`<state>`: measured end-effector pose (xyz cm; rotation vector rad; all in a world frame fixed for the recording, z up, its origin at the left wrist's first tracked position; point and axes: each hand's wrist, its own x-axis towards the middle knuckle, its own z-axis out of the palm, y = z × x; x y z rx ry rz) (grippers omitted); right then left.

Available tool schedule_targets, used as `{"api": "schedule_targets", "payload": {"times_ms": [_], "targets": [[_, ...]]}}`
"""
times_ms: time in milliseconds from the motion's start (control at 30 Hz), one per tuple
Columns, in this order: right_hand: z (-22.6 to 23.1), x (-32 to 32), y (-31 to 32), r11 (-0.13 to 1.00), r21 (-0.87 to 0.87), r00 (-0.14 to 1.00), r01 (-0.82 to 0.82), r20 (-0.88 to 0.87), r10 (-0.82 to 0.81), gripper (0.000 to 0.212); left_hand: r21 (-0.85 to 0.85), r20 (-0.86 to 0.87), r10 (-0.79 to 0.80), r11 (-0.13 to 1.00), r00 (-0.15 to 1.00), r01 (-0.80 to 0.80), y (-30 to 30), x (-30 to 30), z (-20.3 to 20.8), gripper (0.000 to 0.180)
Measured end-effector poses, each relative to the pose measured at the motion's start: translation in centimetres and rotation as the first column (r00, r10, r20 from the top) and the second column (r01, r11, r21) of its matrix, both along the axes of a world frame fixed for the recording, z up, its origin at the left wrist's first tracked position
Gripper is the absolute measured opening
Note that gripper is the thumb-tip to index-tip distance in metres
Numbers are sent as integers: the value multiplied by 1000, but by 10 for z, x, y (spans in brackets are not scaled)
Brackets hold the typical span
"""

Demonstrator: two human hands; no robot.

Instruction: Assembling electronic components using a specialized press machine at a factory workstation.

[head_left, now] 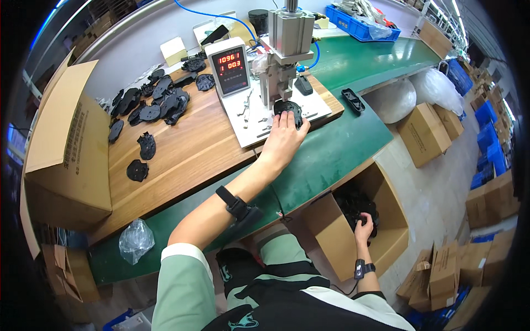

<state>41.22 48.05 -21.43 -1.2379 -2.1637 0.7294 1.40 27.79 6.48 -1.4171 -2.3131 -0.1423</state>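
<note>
My left hand [284,139] reaches to the white base plate [245,118] of a small metal press [290,41]. Its fingers and thumb grip the near edge of a round black plastic part [288,108], which lies beneath the press head. Down to the right, my right hand [362,227] is inside an open cardboard box [395,212] that holds dark parts. Its fingers are bent around a black plastic part, partly hidden among the others. A counter with a red display [230,65] stands left of the press.
Several black plastic parts [160,99] lie on the wooden board [182,149], beside a large open carton [77,143]. A black tray-shaped part [353,101] rests on the green bench [342,143]. A clear plastic bag [136,241] sits near the front edge. A blue bin [361,26] stands behind.
</note>
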Motion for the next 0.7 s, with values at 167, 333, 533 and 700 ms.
{"api": "schedule_targets", "payload": {"times_ms": [167,333,533,700], "targets": [[-44,26,18,972,-232,987,-35,147,71,40,55,12,-27,998,1000,26,1,0,0,57],[68,-99,-24,947,314,992,-71,-80,101,41,167,62,-100,982,993,88,-11,-13,-4,63],[276,-237,-109,652,579,763,-490,-77,641,65,151,114,35,987,993,-52,-11,-7,10,77],[262,-334,-85,554,569,722,-608,105,684,70,126,151,41,990,988,-60,1,-14,-9,74]]}}
